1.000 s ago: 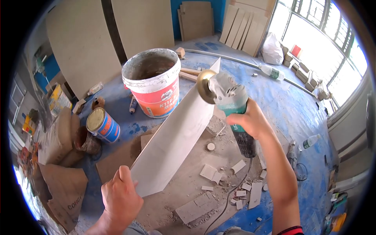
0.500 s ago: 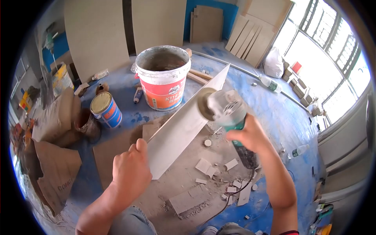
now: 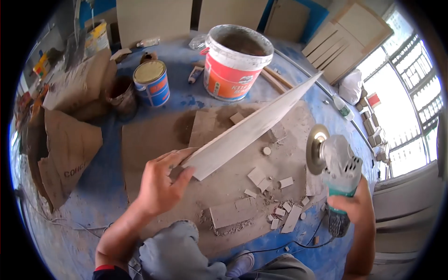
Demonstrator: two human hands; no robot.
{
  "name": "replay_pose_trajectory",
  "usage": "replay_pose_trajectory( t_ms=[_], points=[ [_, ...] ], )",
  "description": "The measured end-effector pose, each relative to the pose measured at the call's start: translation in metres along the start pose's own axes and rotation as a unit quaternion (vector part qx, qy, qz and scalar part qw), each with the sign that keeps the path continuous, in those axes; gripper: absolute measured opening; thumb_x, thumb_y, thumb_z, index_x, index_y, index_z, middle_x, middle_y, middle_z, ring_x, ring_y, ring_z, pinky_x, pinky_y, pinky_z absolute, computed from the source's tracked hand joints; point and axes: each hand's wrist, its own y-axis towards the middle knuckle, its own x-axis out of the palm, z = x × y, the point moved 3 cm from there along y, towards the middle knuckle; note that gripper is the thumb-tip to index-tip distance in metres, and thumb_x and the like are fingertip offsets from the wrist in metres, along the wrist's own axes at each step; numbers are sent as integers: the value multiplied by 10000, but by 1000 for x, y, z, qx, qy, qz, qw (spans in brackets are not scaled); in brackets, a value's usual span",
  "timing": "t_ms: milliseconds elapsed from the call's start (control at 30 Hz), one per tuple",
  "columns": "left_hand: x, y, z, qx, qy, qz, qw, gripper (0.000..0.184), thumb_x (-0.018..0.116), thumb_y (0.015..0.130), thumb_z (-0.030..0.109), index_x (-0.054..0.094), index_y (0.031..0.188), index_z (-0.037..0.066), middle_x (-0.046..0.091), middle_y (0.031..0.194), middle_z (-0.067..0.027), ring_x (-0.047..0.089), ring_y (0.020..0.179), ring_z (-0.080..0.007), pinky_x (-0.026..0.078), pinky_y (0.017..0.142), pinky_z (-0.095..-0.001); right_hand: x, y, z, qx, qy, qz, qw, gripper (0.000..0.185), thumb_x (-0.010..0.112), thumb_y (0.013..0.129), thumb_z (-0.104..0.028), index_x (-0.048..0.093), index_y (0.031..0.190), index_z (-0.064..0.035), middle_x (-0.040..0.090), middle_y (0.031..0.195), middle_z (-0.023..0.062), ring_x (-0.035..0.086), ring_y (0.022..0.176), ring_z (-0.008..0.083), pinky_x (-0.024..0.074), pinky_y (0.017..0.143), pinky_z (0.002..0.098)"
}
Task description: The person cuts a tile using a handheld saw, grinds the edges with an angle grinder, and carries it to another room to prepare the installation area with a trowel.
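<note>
My left hand [image 3: 164, 181] grips the near end of a long, pale tile strip [image 3: 252, 133], thumb on its face and fingers behind. The strip slants up and away to the right, raised above the dusty floor. In my right hand [image 3: 357, 203] is an angle grinder [image 3: 340, 170] with a green and black body and a grey head. Its round disc [image 3: 318, 148] faces left, apart from the strip. A black cord [image 3: 298, 243] runs from the grinder's lower end toward my legs.
Broken tile pieces [image 3: 259, 179] litter a dusty cardboard sheet [image 3: 158, 140]. Beyond stand a large red and white bucket [image 3: 233, 70] and a blue paint can [image 3: 154, 88]. Torn cardboard [image 3: 70, 154] leans at left; a long pipe [image 3: 305, 70] and a plastic bottle [image 3: 343, 108] lie at right.
The grinder has moved right and down, off the strip's edge. My left hand has shifted its hold from a fist to a thumb-and-fingers grip, and the strip is tilted differently. The view has turned.
</note>
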Motion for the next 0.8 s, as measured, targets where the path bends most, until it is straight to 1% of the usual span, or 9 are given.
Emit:
replay_pose_trajectory(
  t_ms=[100,167,200,267,367,600,633,700,800],
  points=[
    [24,-3,-15,-37,-103,36,993,335,702,837,30,668,1168,-5,686,957,-159,662,883,-276,507,811,-341,26,-11,-15,-33,-39,-62,997,646,780,649,-111,549,1231,44,679,1057,125,634,985,187,487,894,340],
    [43,3,-13,9,-152,75,986,306,691,857,-5,664,1161,-23,677,945,-118,633,881,-223,501,817,-297,40,-16,-21,-45,-58,-83,994,651,791,650,-127,547,1229,43,679,1051,130,637,978,191,490,890,345],
    [56,4,-16,-23,-226,74,971,242,689,880,22,668,1111,-47,679,1042,-129,629,969,-206,493,852,-301,48,-19,-27,-59,-72,-94,991,657,802,652,-142,545,1227,43,680,1045,135,640,972,195,494,887,349],
    [69,1,-22,-19,-268,108,957,210,659,903,-3,673,1108,-43,692,1097,-134,637,975,-191,494,862,-288,59,-20,-38,-71,-83,-106,988,672,816,655,-170,532,1224,45,688,1016,154,670,941,226,509,865,360],
    [74,-3,-26,-21,-295,97,950,207,646,885,-49,683,1089,-54,689,1167,-194,672,1052,-232,507,901,-301,74,-20,-51,-83,-151,-141,975,683,830,660,-209,504,1205,45,695,964,190,709,892,314,532,817,385],
    [69,1,-26,-32,-298,92,950,228,637,881,-58,683,1104,-55,698,1152,-189,682,1072,-279,523,906,-321,107,-12,-83,-57,-210,-202,955,634,819,683,-222,492,1157,42,685,959,219,704,918,366,533,821,409],
    [67,1,-25,-30,-286,90,953,250,664,871,-30,679,1119,-56,697,1157,-185,677,1085,-274,518,925,-326,109,-11,-87,-59,-212,-205,954,634,819,683,-222,492,1157,42,685,959,219,704,918,366,533,821,409],
    [67,1,-28,-25,-296,85,951,270,682,866,-6,675,1131,-56,694,1165,-187,672,1094,-273,512,938,-327,112,-11,-88,19,-235,-230,944,795,838,647,-185,450,1292,72,653,1084,177,645,987,240,494,899,369],
    [67,0,-32,-33,-333,76,939,370,746,836,75,661,1173,-52,680,1196,-190,663,1108,-266,501,959,-335,126,-14,-100,15,-182,-214,960,808,841,640,-201,442,1283,83,656,1083,189,654,984,256,500,889,377]
  ],
)
